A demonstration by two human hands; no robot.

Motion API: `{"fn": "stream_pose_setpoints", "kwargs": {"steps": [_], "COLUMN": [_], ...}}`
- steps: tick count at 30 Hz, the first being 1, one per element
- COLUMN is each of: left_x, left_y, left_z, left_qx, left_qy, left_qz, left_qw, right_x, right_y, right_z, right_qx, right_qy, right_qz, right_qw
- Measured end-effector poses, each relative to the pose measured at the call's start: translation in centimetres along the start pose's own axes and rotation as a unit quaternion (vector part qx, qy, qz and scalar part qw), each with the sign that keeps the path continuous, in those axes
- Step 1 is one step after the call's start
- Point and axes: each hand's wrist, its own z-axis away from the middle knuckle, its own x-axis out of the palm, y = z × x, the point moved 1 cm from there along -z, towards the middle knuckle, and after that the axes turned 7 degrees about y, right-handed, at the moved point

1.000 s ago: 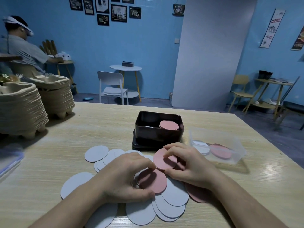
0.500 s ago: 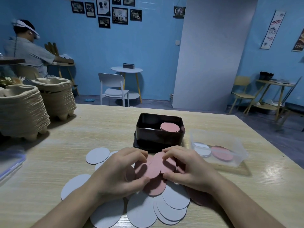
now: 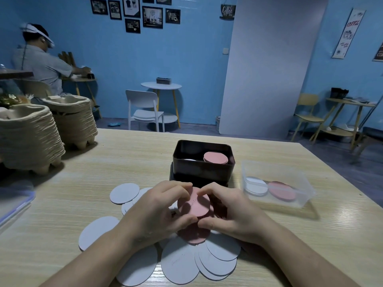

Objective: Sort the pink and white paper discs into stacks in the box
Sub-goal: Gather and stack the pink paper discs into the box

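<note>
The wooden bench point(image 3: 103, 162) spreads out before me, with two tall stacks of pulp trays point(image 3: 27, 137) at its far left. A clear tub point(image 3: 300, 179) sits to the right, with one white and one pink disc side by side in it. Just left of it stands the dark box point(image 3: 203, 172), with a pink stack point(image 3: 215, 157) in its right half and a white stack point(image 3: 189, 160), barely showing, in its left. My left hand point(image 3: 157, 212) and right hand point(image 3: 234, 212) meet just in front of the box, fingers curled, together pinching a few pink discs point(image 3: 194, 206) by their edges. White discs point(image 3: 180, 264) lie fanned on the bench under and around my hands.
</note>
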Motion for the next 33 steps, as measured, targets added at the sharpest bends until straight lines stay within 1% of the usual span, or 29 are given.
{"fn": "stream_pose_setpoints", "kwargs": {"steps": [5,8,14,18,20,24,29,33], "left_x": [0.3,0.35,0.25,0.11,0.02,-0.12,-0.54,-0.55], "left_y": [-0.31,-0.52,-0.74,-0.77,-0.61,-0.03,-0.31,-0.07], "left_z": [0.08,0.12,0.27,0.18,0.08,-0.08,-0.02,-0.13], "left_qx": [-0.004,-0.021,-0.048,-0.057,-0.039,0.003,-0.009,0.003], "left_qy": [-0.006,-0.017,-0.042,-0.048,-0.042,-0.025,-0.041,-0.036], "left_qz": [0.013,0.039,0.086,0.124,0.111,0.051,0.041,0.034], "left_qw": [1.0,0.999,0.994,0.989,0.992,0.998,0.998,0.999], "right_x": [-0.05,0.0,0.09,0.19,0.18,0.08,-0.1,0.21], "right_y": [-0.19,-0.12,0.36,0.33,0.15,-0.01,0.13,0.62], "right_z": [-0.13,-0.18,-0.23,-0.24,-0.32,-0.35,-0.32,-0.38], "right_qx": [-0.011,-0.023,-0.051,-0.06,-0.069,-0.08,-0.072,-0.078], "right_qy": [-0.002,0.005,0.043,0.05,0.048,0.037,0.055,0.053], "right_qz": [-0.029,-0.041,-0.029,-0.023,-0.012,0.01,-0.013,-0.009], "right_qw": [1.0,0.999,0.997,0.997,0.996,0.996,0.996,0.996]}}
